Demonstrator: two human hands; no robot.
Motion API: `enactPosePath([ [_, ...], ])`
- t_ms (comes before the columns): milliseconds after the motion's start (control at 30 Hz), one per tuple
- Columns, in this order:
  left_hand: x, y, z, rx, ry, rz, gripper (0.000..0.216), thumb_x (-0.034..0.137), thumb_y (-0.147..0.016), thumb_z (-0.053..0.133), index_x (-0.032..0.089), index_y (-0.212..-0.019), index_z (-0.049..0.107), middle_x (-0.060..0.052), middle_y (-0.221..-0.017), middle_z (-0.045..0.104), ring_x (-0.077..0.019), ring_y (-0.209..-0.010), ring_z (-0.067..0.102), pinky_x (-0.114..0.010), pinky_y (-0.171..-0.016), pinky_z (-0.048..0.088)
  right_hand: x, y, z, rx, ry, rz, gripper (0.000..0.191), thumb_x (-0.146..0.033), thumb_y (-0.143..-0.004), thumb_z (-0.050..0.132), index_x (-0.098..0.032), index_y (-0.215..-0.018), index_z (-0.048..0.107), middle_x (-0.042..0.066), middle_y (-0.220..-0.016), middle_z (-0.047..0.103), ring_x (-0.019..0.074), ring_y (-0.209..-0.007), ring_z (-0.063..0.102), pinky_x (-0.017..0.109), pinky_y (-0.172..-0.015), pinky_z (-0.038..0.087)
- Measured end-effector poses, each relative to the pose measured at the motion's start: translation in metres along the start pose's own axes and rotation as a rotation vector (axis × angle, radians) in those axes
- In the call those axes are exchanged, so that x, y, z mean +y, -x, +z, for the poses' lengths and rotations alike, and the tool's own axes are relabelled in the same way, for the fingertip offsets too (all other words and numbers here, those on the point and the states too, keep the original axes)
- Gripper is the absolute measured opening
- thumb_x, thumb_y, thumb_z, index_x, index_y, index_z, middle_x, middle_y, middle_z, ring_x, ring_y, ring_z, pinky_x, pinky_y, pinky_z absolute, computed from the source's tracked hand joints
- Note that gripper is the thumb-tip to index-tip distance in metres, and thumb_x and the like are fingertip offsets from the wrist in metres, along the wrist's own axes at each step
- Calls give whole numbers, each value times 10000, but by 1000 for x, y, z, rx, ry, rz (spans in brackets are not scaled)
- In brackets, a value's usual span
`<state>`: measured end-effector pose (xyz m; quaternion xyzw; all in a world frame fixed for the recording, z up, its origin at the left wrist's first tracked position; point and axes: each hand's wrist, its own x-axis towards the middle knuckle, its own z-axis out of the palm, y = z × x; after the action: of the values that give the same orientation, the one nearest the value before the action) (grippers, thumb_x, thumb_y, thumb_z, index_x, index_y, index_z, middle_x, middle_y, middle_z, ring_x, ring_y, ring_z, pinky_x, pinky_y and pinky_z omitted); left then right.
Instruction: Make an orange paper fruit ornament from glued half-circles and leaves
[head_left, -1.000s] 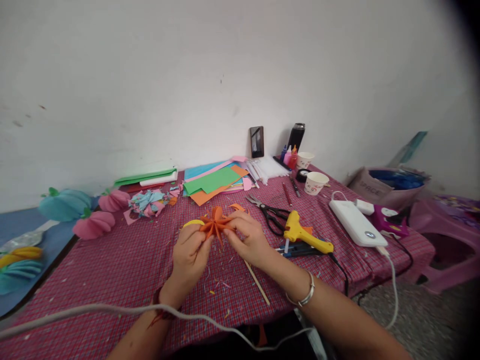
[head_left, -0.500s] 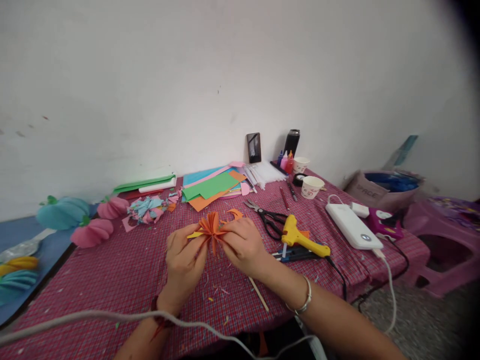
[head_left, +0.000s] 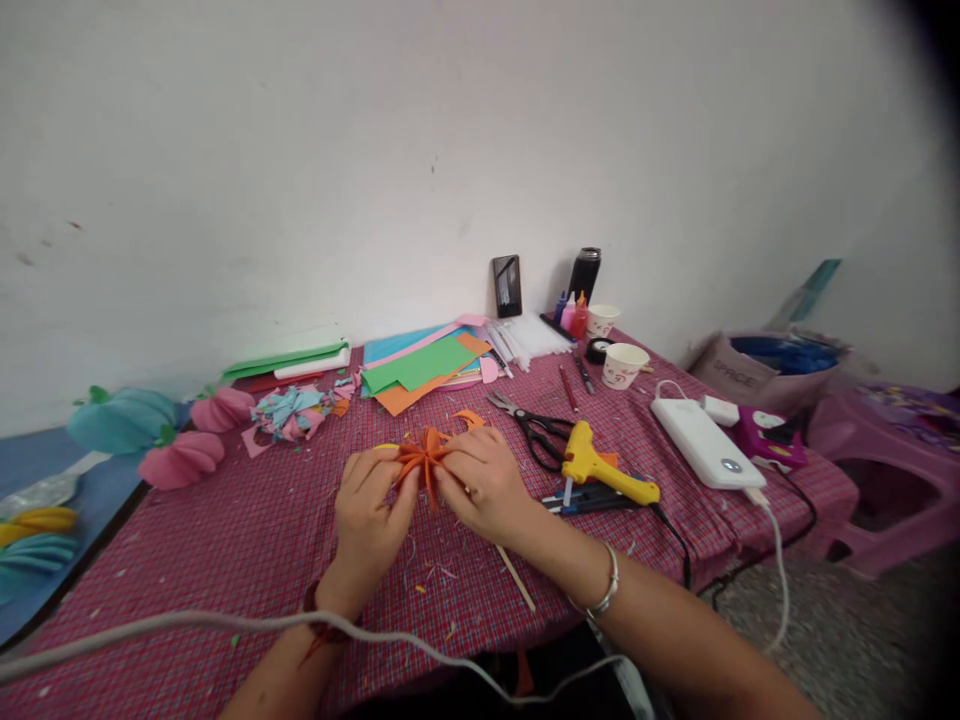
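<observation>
Between both hands, above the checked cloth, is an orange folded-paper pumpkin [head_left: 428, 458] whose segments fan out from its middle. My left hand [head_left: 369, 510] pinches its left side, fingers closed on the paper. On the opposite side my right hand [head_left: 484, 485] grips the paper with thumb and fingers. A bit of yellow shows by the left fingertips; I cannot tell if it is held. Just beyond the right hand lies a curved orange paper scrap [head_left: 469, 418]. Black-handled scissors [head_left: 536, 430] and a yellow glue gun [head_left: 604, 470] lie to the right.
Stacked coloured paper [head_left: 424, 370] lies at the back, with paper scraps [head_left: 292, 412] left of it. Finished pink [head_left: 182, 460] and blue paper pumpkins [head_left: 124, 420] sit far left. Paper cups [head_left: 624, 366] and a white power bank [head_left: 705, 445] stand right. A white cable [head_left: 225, 622] crosses in front.
The orange paper pumpkin has been tipped between my hands, so its segments now show more as a flat star. Both hands keep their hold, and the view has shifted slightly.
</observation>
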<state>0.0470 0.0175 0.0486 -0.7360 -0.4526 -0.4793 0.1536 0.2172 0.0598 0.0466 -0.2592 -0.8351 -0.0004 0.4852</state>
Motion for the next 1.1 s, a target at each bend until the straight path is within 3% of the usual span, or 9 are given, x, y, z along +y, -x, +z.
enactPosePath([
  [167,-2,5,-2,189,-209,44,173,109,-787,704,188,-910,611,-76,-910,614,-217,-840,573,-375,-771,470,0,1,3,32,-1,33,149,-183,-909,538,-186,-810,649,43,-869,712,187,-793,584,361,-771,384],
  [267,-1,8,-3,50,-244,135,138,82,-809,669,192,-854,600,-39,-767,608,-198,-716,553,-351,-702,453,0,1,4,24,35,50,142,-168,-905,541,-185,-821,653,42,-887,717,187,-802,588,365,-786,379],
  [333,0,8,-3,-59,-180,120,109,92,-853,617,172,-927,611,-58,-796,638,-207,-761,583,-355,-732,470,0,1,4,13,77,52,147,-170,-909,540,-183,-822,657,43,-877,717,189,-798,582,370,-790,378],
  [467,2,6,-1,-80,-71,15,177,184,-871,631,130,-1040,621,-116,-932,646,-237,-892,601,-375,-803,488,0,-1,3,5,129,24,138,-180,-917,544,-181,-867,672,43,-896,725,193,-810,575,379,-806,376],
  [600,2,6,0,-31,-99,-25,25,138,-851,648,161,-844,651,-41,-732,562,-193,-723,552,-324,-685,460,-3,-1,1,3,133,5,126,-174,-915,551,-185,-913,676,36,-901,732,192,-804,576,380,-800,375],
  [833,-5,10,-4,11,-72,-22,122,92,-850,626,191,-784,655,-15,-685,566,-164,-656,524,-301,-652,425,-11,1,-3,-16,28,-32,106,-247,-886,572,-176,-931,638,67,-961,706,211,-898,611,410,-911,395],
  [967,-5,7,-6,58,-16,-100,213,96,-861,597,196,-674,581,8,-642,519,-142,-612,502,-274,-585,403,-14,3,-3,27,-35,-63,79,-254,-889,551,-191,-853,580,91,-972,702,213,-946,628,415,-965,400],
  [1100,1,3,-6,84,57,-193,257,86,-858,574,198,-630,538,34,-601,452,-120,-554,439,-258,-524,357,-14,4,-1,55,-81,-52,52,-221,-890,535,-206,-841,543,88,-957,712,215,-924,645,410,-916,433],
])
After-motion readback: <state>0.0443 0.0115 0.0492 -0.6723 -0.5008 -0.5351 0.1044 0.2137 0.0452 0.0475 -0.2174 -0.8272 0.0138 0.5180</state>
